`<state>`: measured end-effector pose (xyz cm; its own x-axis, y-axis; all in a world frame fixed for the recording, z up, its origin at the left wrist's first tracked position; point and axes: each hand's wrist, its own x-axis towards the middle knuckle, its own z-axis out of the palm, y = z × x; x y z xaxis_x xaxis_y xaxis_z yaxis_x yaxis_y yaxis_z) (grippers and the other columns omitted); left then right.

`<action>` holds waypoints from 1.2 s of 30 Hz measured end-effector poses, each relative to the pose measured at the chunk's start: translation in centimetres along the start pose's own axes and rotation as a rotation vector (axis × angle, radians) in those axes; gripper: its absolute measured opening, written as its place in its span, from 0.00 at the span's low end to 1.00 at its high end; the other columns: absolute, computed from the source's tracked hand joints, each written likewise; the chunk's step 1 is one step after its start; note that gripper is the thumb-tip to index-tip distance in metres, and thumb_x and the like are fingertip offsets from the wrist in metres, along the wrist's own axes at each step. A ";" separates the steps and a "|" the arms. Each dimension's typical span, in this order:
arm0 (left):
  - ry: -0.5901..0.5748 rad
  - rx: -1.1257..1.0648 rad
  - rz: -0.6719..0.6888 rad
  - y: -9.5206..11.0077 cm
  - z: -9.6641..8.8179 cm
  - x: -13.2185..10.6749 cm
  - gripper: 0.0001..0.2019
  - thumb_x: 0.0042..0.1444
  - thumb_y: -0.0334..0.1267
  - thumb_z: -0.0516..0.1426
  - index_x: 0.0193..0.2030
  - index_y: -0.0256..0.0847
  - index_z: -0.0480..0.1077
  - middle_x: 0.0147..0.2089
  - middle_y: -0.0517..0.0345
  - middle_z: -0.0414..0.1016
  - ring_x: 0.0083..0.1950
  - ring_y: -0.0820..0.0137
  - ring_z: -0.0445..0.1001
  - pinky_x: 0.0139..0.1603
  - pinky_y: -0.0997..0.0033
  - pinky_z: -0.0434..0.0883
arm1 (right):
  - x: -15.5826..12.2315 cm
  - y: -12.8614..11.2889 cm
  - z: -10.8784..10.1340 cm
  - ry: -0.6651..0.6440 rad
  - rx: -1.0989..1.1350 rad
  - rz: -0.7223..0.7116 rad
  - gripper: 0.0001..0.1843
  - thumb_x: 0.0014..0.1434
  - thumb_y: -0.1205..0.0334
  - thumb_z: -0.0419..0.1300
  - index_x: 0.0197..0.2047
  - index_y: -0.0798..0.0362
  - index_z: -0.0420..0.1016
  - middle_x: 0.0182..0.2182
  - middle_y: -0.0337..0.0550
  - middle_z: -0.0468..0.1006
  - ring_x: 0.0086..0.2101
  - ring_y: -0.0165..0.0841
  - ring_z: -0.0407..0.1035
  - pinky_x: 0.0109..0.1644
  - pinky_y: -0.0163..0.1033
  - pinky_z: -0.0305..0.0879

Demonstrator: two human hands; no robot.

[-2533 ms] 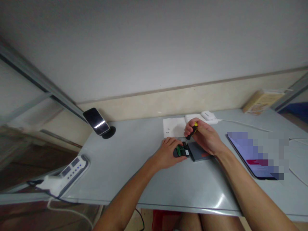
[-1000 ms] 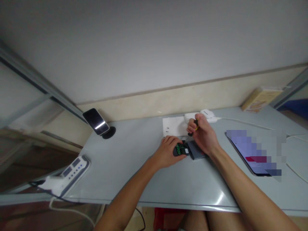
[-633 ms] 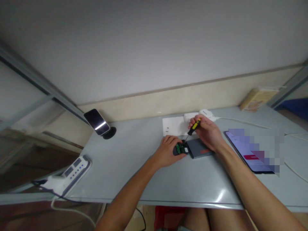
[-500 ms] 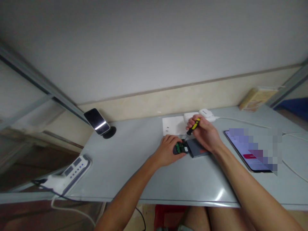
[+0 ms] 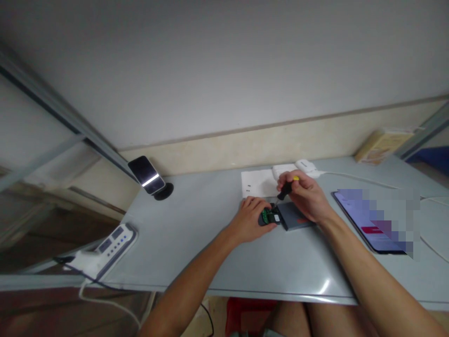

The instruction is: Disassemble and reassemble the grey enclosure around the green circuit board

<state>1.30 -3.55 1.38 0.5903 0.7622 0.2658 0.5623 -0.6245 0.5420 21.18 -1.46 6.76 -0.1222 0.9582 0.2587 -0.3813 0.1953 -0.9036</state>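
A dark grey flat case [image 5: 295, 216] lies mid-table with a small black part showing a green circuit board [image 5: 269, 216] at its left end. My left hand [image 5: 249, 221] grips that black part, fingers curled round it. My right hand [image 5: 306, 197] is closed on a small screwdriver with a black and yellow handle [image 5: 287, 186]; its tip points down at the board. A white sheet of paper [image 5: 257, 184] with two tiny dark specks lies just behind my hands.
A tablet [image 5: 372, 216] lies at the right. A white charger [image 5: 304, 166] with a cable sits at the back, a tan box [image 5: 382, 145] at the far right corner. A phone on a stand [image 5: 147, 175] and a power strip [image 5: 105, 245] are at the left.
The view has shifted slightly. My right hand has kept turning the screwdriver over the board; my left hand has stayed on the black part.
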 end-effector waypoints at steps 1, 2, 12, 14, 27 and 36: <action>0.004 0.002 0.000 0.0 0.0 0.0 0.19 0.57 0.47 0.64 0.52 0.46 0.68 0.54 0.54 0.73 0.59 0.57 0.66 0.63 0.53 0.64 | 0.1 0.0 0.2 0.001 -0.019 -0.007 0.19 0.51 0.44 0.72 0.34 0.48 0.75 0.32 0.41 0.71 0.33 0.35 0.66 0.39 0.43 0.65; 0.006 0.003 0.001 0.0 0.1 0.0 0.19 0.57 0.47 0.64 0.52 0.46 0.68 0.55 0.53 0.73 0.59 0.57 0.66 0.63 0.53 0.64 | 0.2 0.1 0.6 -0.014 -0.031 -0.002 0.19 0.51 0.43 0.71 0.36 0.48 0.76 0.31 0.41 0.71 0.33 0.35 0.66 0.39 0.43 0.65; 0.020 -0.029 -0.021 0.3 -0.2 0.1 0.22 0.54 0.45 0.67 0.53 0.44 0.66 0.54 0.54 0.74 0.58 0.57 0.67 0.62 0.54 0.65 | 2.0 1.5 4.1 0.014 0.249 0.096 0.20 0.56 0.44 0.67 0.40 0.43 0.63 0.23 0.30 0.57 0.20 0.25 0.49 0.22 0.31 0.43; 0.026 -0.034 -0.021 0.3 -0.3 0.1 0.23 0.54 0.44 0.67 0.54 0.44 0.66 0.54 0.54 0.73 0.58 0.58 0.66 0.62 0.55 0.65 | 1.7 1.4 3.3 0.060 0.233 0.072 0.21 0.55 0.46 0.69 0.38 0.43 0.60 0.23 0.28 0.56 0.19 0.24 0.48 0.22 0.29 0.43; 0.015 -0.040 -0.031 0.2 -0.2 0.1 0.23 0.54 0.44 0.67 0.54 0.46 0.66 0.55 0.54 0.73 0.58 0.57 0.66 0.62 0.53 0.65 | 0.8 2.4 0.8 0.143 -0.159 -0.110 0.21 0.60 0.46 0.65 0.54 0.43 0.73 0.34 0.35 0.66 0.30 0.29 0.66 0.34 0.36 0.65; 0.009 -0.033 -0.012 0.2 -0.3 0.1 0.22 0.56 0.45 0.67 0.54 0.44 0.66 0.55 0.54 0.73 0.58 0.57 0.66 0.62 0.53 0.65 | 0.8 2.8 0.9 0.178 -0.205 -0.127 0.21 0.64 0.42 0.60 0.54 0.42 0.70 0.31 0.34 0.65 0.29 0.29 0.66 0.34 0.36 0.65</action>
<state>1.27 -3.58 1.78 0.5784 0.7713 0.2658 0.5501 -0.6093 0.5711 19.25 -0.32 4.76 0.0842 0.9413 0.3268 -0.1882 0.3371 -0.9225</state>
